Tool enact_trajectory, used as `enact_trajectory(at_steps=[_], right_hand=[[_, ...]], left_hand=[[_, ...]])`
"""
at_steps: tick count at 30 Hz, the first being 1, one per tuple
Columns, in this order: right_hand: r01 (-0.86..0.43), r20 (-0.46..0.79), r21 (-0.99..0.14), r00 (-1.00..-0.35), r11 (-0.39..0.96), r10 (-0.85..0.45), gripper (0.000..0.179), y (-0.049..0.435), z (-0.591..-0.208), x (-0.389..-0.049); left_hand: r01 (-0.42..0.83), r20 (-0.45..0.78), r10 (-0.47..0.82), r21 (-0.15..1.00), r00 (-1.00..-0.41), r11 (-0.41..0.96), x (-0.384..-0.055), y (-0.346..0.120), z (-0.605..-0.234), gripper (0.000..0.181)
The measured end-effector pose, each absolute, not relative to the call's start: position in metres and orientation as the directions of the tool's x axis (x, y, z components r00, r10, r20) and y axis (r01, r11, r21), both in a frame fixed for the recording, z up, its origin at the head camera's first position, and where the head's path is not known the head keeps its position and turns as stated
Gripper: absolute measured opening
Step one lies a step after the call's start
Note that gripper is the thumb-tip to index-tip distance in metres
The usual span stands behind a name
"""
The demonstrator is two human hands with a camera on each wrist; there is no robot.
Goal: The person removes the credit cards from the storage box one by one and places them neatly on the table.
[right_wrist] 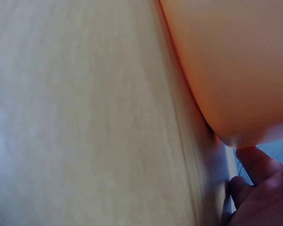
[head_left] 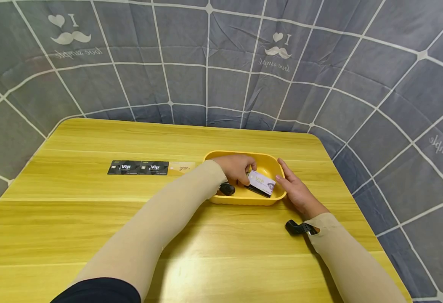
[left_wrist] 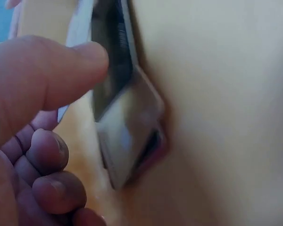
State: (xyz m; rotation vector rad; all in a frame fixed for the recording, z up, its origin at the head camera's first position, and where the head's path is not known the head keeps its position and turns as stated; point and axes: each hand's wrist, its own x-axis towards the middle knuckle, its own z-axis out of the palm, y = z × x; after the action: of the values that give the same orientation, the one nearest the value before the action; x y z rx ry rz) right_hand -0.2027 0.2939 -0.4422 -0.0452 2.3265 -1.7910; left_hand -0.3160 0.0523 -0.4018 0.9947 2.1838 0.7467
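A yellow plastic bin [head_left: 244,202] stands on the table, and my left hand [head_left: 238,166] reaches down inside it. Thumb and fingers of that hand pinch a white VIP card [head_left: 261,183] near its left end. Just below it lies a dark card [head_left: 259,192], partly covered. In the left wrist view, fanned cards [left_wrist: 127,134], blurred, lie in the bin beside the thumb. My right hand [head_left: 298,193] holds the bin's right end, thumb at the rim and fingers along the outer wall. The right wrist view shows its fingertips [right_wrist: 254,162] against the bin's underside corner.
Left of the bin, two black VIP cards [head_left: 124,167] and a gold card [head_left: 179,168] lie in a row on the wooden table [head_left: 92,227]. The left sleeve overlaps the gold card's end. A grey checked cloth [head_left: 183,84] hangs behind the table.
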Motion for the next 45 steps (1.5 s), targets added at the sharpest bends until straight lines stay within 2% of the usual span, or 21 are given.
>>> enact_trajectory(at_steps=[7,12,20,28,39,45], right_hand=[[0.099,-0.137,-0.969,-0.977,0.225,-0.161,0.071,0.295,-0.448,-0.207],[0.108,-0.149,-0.964,-0.976,0.245,-0.159,0.070,0.297,-0.450,-0.210],[0.104,-0.157,-0.939,-0.978,0.327,-0.141,0.069,0.304,-0.446,-0.212],[0.077,-0.134,-0.949,-0.976,0.304,-0.171,0.070,0.305,-0.446,-0.213],[0.075,-0.137,-0.945,-0.975,0.320,-0.176,0.070,0.306,-0.444,-0.218],[0.073,-0.133,-0.953,-0.972,0.293,-0.193,0.070,0.304,-0.443,-0.219]], left_hand=[[0.581,-0.193,0.810,0.607,-0.554,0.543,-0.323,0.042,-0.386,0.050],[0.619,-0.143,0.814,0.580,-0.563,0.530,-0.327,0.027,-0.367,0.050],[0.603,-0.057,0.775,0.593,-0.630,0.534,-0.338,-0.012,-0.339,0.046],[0.570,-0.004,0.716,0.602,-0.698,0.559,-0.342,-0.065,-0.328,0.048],[0.514,0.013,0.625,0.582,-0.780,0.630,-0.332,-0.141,-0.334,0.045],[0.482,-0.017,0.598,0.574,-0.801,0.662,-0.317,-0.170,-0.344,0.042]])
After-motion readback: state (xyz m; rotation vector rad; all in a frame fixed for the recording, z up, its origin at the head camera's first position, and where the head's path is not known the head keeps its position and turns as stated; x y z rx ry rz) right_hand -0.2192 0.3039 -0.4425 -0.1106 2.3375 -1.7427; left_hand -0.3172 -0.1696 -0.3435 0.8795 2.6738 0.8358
